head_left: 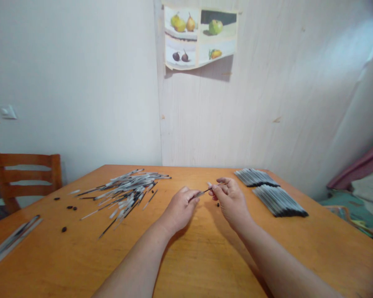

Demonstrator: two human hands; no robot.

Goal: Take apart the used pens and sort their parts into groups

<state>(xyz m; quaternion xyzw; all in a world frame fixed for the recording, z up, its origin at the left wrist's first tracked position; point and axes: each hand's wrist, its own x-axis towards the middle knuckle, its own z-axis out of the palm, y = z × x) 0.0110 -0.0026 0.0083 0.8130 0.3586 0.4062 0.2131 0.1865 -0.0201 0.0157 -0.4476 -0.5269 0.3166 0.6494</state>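
Above the middle of the table, my left hand [184, 207] pinches one end of a thin pen refill [207, 190], which looks dark along its length. My right hand [231, 200] has closed fingers at the other end of the refill. A small whitish piece [209, 184] shows by the right fingertips; whether it is a separate part I cannot tell. To the left of my hands lies a loose heap of pen refills and clear tubes [127, 190], many with black ends. A small black piece [218, 205] rests under my right hand.
Two neat rows of clear, black-ended pens or refills, a farther row [256, 177] and a nearer row [278, 200], lie at right. Several small black pieces [64, 229] and a long clear bag [14, 242] are at left. A wooden chair [26, 176] stands beyond.
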